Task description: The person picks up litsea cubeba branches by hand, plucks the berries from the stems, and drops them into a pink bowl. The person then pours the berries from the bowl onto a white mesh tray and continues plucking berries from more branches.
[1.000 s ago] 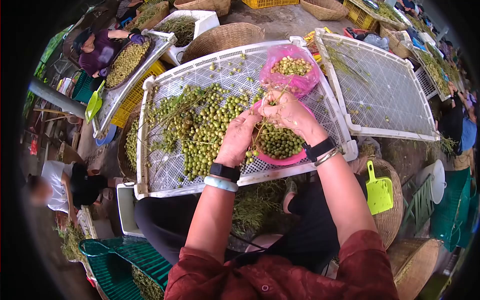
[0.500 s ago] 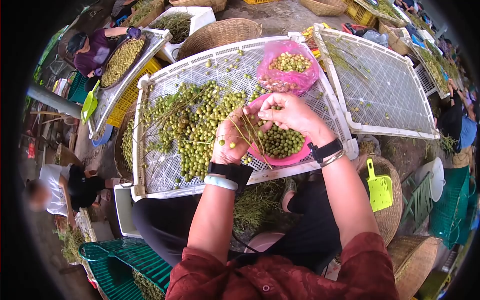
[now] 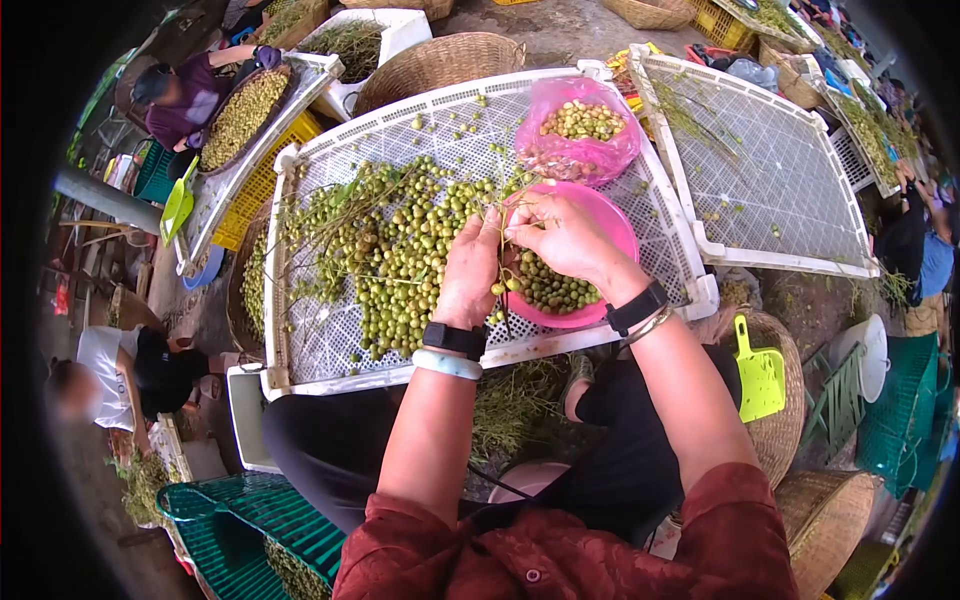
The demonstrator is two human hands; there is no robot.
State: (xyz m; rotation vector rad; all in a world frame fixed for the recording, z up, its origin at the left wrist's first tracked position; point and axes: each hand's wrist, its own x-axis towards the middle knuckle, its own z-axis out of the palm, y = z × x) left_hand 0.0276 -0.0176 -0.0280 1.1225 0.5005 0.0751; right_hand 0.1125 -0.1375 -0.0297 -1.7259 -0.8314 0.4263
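Note:
My left hand [image 3: 470, 268] is closed, thumb and fingertips pinching a thin twig [image 3: 506, 262] with a few green fruits hanging from it. Close beside it, my right hand [image 3: 566, 238] also pinches at the twig, its fingertips almost touching the left ones. Under my right hand sits a pink bowl [image 3: 622, 222] partly filled with loose round green fruits [image 3: 556, 288]. To the left, a heap of green fruits [image 3: 400, 265] with twigs spreads over a white mesh tray [image 3: 325, 350]. Behind the bowl stands a pink plastic bag [image 3: 575, 168] of paler fruits.
A second white mesh tray [image 3: 770, 170] lies at right. Wicker baskets [image 3: 440, 70] stand behind and at right, one with a lime dustpan [image 3: 762, 380]. Green baskets [image 3: 250, 510] are at lower left. Another person [image 3: 185, 100] handles a fruit-filled basket at upper left; one sits at left.
My right hand has lowered slightly and come closer to my left, uncovering more of the bowl. My left hand has turned, and the twig now hangs between the hands.

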